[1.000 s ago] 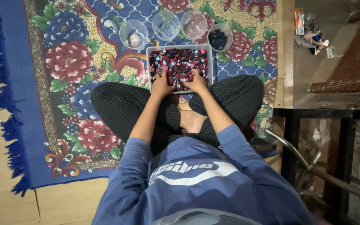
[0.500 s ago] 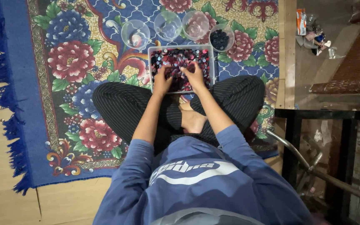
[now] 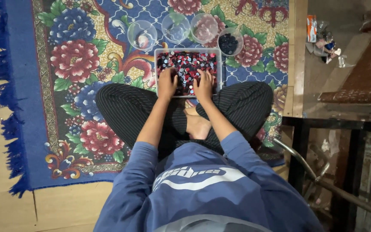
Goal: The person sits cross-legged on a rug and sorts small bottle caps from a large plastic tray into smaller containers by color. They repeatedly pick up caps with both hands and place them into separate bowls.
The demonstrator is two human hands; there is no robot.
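Your fingers lie spread and flat, holding nothing: left hand and right hand both rest on the small red, dark and pale pieces filling the white rectangular tray, upper centre of the frame, just below four clear cups.

blue floral rug, pinstriped black trousers

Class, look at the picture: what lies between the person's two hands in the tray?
In the head view, only small red, dark and pale pieces fill the tray between the left hand and right hand.
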